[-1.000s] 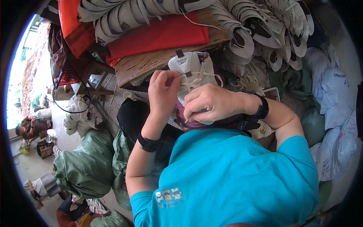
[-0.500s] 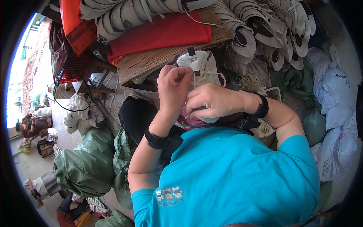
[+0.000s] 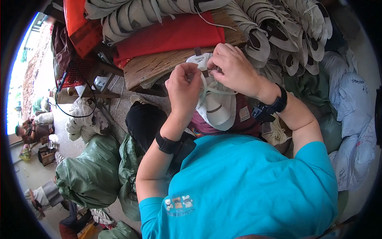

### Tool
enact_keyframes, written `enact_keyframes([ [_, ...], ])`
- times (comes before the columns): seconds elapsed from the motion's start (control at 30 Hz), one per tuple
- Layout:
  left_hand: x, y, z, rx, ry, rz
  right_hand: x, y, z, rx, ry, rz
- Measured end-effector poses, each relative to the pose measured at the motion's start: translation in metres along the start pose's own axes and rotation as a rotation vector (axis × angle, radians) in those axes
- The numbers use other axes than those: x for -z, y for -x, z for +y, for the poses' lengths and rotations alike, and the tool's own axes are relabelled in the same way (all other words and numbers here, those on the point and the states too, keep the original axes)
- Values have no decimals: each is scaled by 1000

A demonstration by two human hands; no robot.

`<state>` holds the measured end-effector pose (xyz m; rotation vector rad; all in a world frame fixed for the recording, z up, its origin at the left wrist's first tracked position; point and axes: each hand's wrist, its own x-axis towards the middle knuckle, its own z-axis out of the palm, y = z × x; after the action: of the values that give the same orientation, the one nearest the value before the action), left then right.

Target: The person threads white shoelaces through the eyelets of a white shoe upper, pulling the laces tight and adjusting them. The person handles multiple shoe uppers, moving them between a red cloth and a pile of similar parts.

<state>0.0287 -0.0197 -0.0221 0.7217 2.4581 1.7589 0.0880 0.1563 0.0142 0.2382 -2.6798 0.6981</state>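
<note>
A white shoe upper (image 3: 219, 113) lies toe toward me on a maroon cloth (image 3: 242, 115) at my lap. A pale flat shoelace (image 3: 204, 87) loops loosely across its front. My left hand (image 3: 183, 87) is closed in a pinch on the shoelace, left of the upper. My right hand (image 3: 235, 71) is closed too, its fingertips bent in beside the white tongue (image 3: 197, 59); what they grip is hidden. A small dark loop (image 3: 205, 73) shows on the tongue between both hands.
Ahead, a worn wooden bench (image 3: 159, 65) carries red cloth (image 3: 171, 36) and stacked grey-white uppers (image 3: 135, 20). More uppers (image 3: 274, 32) hang in bunches at the far right. Green sacks (image 3: 89, 171) stand on the left, white sacks (image 3: 352, 103) on the right. Other people sit at the far left.
My right hand has moved up and away from me, from the toe of the upper to the tongue, uncovering the toe and the looped shoelace. The left hand stays nearly in place, still pinching.
</note>
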Motion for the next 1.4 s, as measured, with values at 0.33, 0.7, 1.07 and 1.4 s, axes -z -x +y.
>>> enact_keyframes([
  [0.33, 27, 4, -13, 25, 204, -15, 22, -2, 15, -7, -11, 201],
  [0.7, 36, -1, 4, -495, -292, -114, 10, -6, 3, -740, -1628, -14],
  [1.07, 132, -14, -51, -423, -638, 311, 84, 20, 114, -478, -732, 806],
  [1.4, 65, 24, -13, -245, -187, -198, 22, 22, -17, 75, -24, -164],
])
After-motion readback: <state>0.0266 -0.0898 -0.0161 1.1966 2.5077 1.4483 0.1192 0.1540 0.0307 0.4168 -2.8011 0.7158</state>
